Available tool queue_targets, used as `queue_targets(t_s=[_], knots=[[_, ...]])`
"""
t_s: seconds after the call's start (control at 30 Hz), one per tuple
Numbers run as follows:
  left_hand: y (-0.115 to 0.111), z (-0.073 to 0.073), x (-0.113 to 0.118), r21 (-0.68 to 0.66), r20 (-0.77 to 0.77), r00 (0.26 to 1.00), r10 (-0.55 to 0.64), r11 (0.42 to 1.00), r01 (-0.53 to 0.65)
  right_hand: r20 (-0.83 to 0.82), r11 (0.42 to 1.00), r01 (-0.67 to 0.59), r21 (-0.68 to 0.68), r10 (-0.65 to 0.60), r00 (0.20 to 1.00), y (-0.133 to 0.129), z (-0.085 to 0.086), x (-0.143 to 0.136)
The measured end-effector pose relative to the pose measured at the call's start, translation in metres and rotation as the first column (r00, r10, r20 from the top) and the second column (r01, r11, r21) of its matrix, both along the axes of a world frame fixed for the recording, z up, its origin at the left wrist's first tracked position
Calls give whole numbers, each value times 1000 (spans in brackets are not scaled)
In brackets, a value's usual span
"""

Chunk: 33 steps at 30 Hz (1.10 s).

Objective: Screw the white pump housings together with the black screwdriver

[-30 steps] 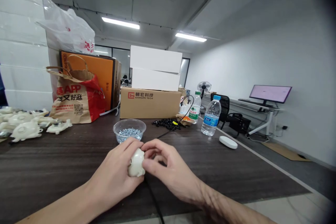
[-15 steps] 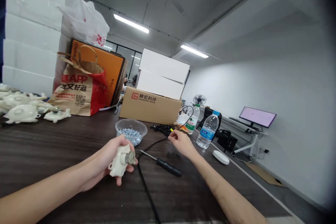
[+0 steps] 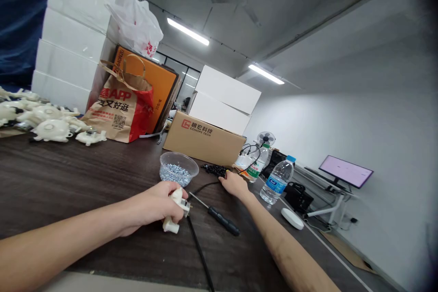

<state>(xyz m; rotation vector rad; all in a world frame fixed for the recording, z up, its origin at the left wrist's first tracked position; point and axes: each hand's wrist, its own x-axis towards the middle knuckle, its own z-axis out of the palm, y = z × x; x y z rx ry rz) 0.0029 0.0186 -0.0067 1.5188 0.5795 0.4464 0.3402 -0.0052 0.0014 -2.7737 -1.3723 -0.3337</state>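
My left hand (image 3: 160, 205) is wrapped round a cream-white plastic housing (image 3: 176, 212) with a small grey metal part on its side. The housing is held above the table, partly covered by my fingers. My right hand (image 3: 235, 185) reaches forward to the edge of a pile of small black parts (image 3: 215, 170), its fingers pressed together. A bit of yellow shows at the fingertips; whatever they pinch is hidden. Between my hands lies a screwdriver (image 3: 222, 220) with a black handle, and a black cable (image 3: 201, 248) runs past it. Just beyond my left hand stands a clear bowl (image 3: 179, 171) of small silver screws.
Several similar cream housings (image 3: 51, 130) are heaped at the left. Behind stand a paper bag (image 3: 119, 109), an orange box (image 3: 164, 91) and a cardboard box (image 3: 205, 139). Two water bottles (image 3: 276, 182) and a white oval object (image 3: 292, 218) are at the right.
My left hand has turned over, so its back now faces up and the housing is tilted differently. My right hand stays by the black parts. The whole view has shifted and tilted.
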Motion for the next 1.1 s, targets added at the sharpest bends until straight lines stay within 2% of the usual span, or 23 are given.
queue_targets(t_s=[0.07, 0.2, 0.3, 0.43, 0.57, 0.67, 0.8, 0.97, 1.1], knots=[[1, 1, 0, 38, 20, 1000, 6, 999, -7, -39, 999, 32, -4, -32, 999, 1, 1, 5], [0, 7, -4, 30, 47, 997, -62, 998, 61, -116, 999, 43, 20, -40, 992, -4, 2, 11], [-3, 11, -7, -48, 17, 996, -87, 995, 88, -163, 997, 46, 70, -34, 986, -10, 1, 13], [-2, 12, -10, -3, -4, 993, -119, 993, 119, -233, 983, 43, 177, -1, 972, -16, 6, 12], [2, 10, -10, -123, 123, 984, -125, 982, 141, -362, 962, 19, 271, 84, 928, -25, 19, 4], [4, 9, -9, -184, 195, 975, -109, 972, 145, -482, 952, -11, 305, 164, 861, -37, 24, -12], [2, 10, -7, -167, 169, 976, -139, 972, 167, -606, 925, -84, 370, 309, 733, -58, 21, -45], [-3, 5, -7, -210, 115, 991, -63, 974, 86, -676, 833, -184, 522, 536, 506, -73, 17, -88], [-5, 2, -6, -237, 55, 997, -45, 970, 57, -697, 777, -213, 592, 626, 348, -74, 16, -107]])
